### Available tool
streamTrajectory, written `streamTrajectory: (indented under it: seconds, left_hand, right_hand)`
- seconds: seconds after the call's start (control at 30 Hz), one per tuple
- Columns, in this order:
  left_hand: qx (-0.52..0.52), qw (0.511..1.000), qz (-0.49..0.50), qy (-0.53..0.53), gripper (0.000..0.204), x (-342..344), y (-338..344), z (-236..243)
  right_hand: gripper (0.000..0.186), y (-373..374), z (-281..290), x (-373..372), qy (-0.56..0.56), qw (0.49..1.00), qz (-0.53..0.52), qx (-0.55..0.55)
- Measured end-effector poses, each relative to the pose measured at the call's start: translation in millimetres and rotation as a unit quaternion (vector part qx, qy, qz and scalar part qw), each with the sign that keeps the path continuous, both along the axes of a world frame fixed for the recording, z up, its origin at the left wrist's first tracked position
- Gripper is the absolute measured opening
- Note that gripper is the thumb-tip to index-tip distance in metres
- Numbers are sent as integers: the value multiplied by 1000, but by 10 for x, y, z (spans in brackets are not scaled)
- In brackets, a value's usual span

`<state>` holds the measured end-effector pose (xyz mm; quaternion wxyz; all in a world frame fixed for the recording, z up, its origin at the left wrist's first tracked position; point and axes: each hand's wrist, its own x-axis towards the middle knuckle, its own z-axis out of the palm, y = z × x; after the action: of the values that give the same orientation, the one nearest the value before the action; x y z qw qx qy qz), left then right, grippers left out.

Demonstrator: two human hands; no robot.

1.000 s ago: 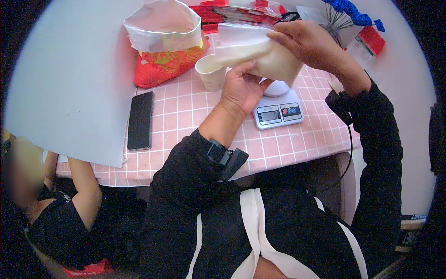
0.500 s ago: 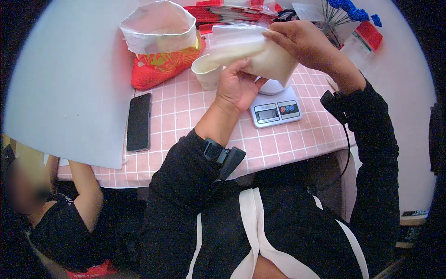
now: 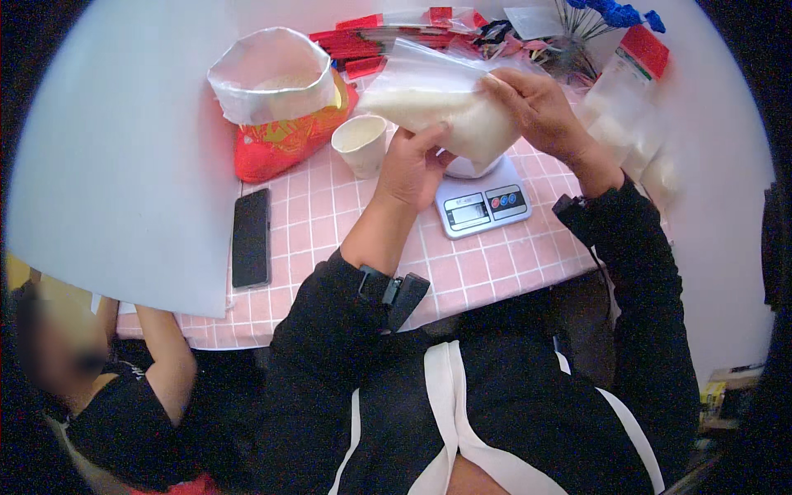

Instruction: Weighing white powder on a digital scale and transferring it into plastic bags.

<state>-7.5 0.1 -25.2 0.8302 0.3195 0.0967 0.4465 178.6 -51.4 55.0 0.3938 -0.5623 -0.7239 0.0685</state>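
Tilted above the scale, a clear plastic bag (image 3: pixel 462 115) is partly filled with white grains that look like rice. My left hand (image 3: pixel 415 161) supports it from below, thumb against its front. Closed on its right upper side is my right hand (image 3: pixel 540 111). Under the bag stands a white kitchen scale (image 3: pixel 483 202), its top partly covered by the bag and my left hand. Beside my left hand a pale paper cup (image 3: pixel 360 147) stands upright. Behind that cup, a large red and white sack (image 3: pixel 280 91) has its top rolled open.
A black phone (image 3: pixel 252 239) lies on the pink checked tablecloth (image 3: pixel 330 256) at left. Filled clear bags (image 3: pixel 635 153) lie at right. Red packages (image 3: pixel 388 37) and blue flowers (image 3: pixel 619 15) stand at the back. Another person's arm (image 3: pixel 165 355) rests at the left edge.
The bag now hangs more sloped, and more of its clear upper part shows. Both hands still hold it. The view has shifted slightly, bringing the filled bags at right into sight.
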Motion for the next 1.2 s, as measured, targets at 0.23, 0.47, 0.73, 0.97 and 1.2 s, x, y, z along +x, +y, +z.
streamTrajectory:
  seconds: [0.23, 0.47, 0.73, 0.97, 1.2]
  left_hand:
    - [184, 965, -17, 184, 58, 43, -126, 115]
    - [300, 890, 119, 323, 52, -53, 65, 253]
    - [379, 825, 135, 397, 51, 34, 232, 248]
    - [348, 830, 116, 420, 55, 106, 330, 121]
    - [333, 872, 104, 343, 78, 112, 232, 88]
  right_hand:
    - [31, -84, -396, 21, 277, 958, 42, 59]
    - [24, 153, -563, 135, 264, 958, 89, 63]
    - [17, 209, -681, 247, 292, 951, 88, 50]
    - [19, 212, -785, 390, 278, 956, 95, 0]
    - [31, 190, -810, 456, 285, 955, 84, -22]
